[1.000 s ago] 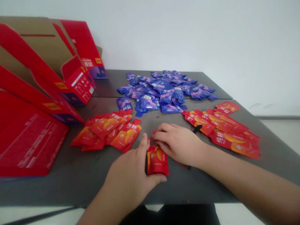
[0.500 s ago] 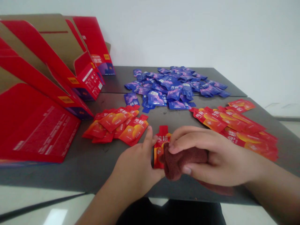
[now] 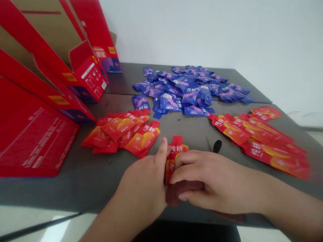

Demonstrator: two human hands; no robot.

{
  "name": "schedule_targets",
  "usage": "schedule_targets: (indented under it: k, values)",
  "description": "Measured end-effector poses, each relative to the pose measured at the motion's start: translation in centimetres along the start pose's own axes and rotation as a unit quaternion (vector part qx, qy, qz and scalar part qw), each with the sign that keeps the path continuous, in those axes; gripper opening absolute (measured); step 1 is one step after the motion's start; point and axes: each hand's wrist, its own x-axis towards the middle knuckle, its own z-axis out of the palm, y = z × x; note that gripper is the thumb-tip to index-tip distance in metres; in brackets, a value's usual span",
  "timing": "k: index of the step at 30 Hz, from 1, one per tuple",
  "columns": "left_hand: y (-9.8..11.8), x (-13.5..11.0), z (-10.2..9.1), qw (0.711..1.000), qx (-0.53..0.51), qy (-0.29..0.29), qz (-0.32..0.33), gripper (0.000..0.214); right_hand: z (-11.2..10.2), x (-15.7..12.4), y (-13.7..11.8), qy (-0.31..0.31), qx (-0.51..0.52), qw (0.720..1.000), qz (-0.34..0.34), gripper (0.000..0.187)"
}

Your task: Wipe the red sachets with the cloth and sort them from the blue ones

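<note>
A red and orange pouch (image 3: 174, 151) with white lettering is in front of me, its narrow spout end pointing away. My left hand (image 3: 145, 183) grips it along the left edge, one finger stretched up beside it and the rest out of sight. My right hand (image 3: 202, 179) is closed on a folded brown cloth (image 3: 174, 192), low over the pouch. The cloth and fingers cover the pouch's lower part. One pile of red pouches (image 3: 121, 131) lies beyond my left hand. Another red pile (image 3: 272, 144) lies to the right.
Many blue pouches (image 3: 183, 90) lie heaped toward the back of the dark table (image 3: 106, 171). Several red cartons (image 3: 32, 141) stand along the left side. A small black rounded object (image 3: 217, 146) shows just beyond my right hand. A white wall (image 3: 202, 30) rises behind.
My right hand has brought the cloth down and left onto the lower part of the pouch. The black object has come into sight. The view has shifted slightly; my left hand keeps its grip.
</note>
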Motion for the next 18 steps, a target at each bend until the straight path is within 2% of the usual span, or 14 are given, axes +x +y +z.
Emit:
schedule_targets:
  k: [3, 7, 11, 14, 18]
  values:
    - [0.0, 0.0, 0.0, 1.000, -0.001, 0.000, -0.007, 0.117, -0.1, -0.1, 0.1, 0.005, -0.001, 1.000, 0.004, 0.025]
    - [0.0, -0.1, 0.2, 1.000, 0.009, 0.013, 0.001, 0.114, 0.0, -0.1, 0.6, 0.006, -0.029, 1.000, -0.009, 0.015]
    - [0.2, -0.1, 0.3, 1.000, 0.003, 0.018, -0.016, 0.123, -0.1, 0.1, 2.0, 0.058, -0.107, 0.993, 0.001, 0.013]
    - [0.1, -0.1, 0.2, 0.999, 0.000, 0.017, -0.027, 0.131, -0.3, 0.7, 3.3, 0.097, -0.198, 0.975, 0.032, 0.013]
    - [0.0, -0.1, 0.0, 1.000, 0.006, 0.023, -0.017, 0.134, -0.4, 1.7, 4.8, 0.168, -0.282, 0.937, 0.118, 0.022]
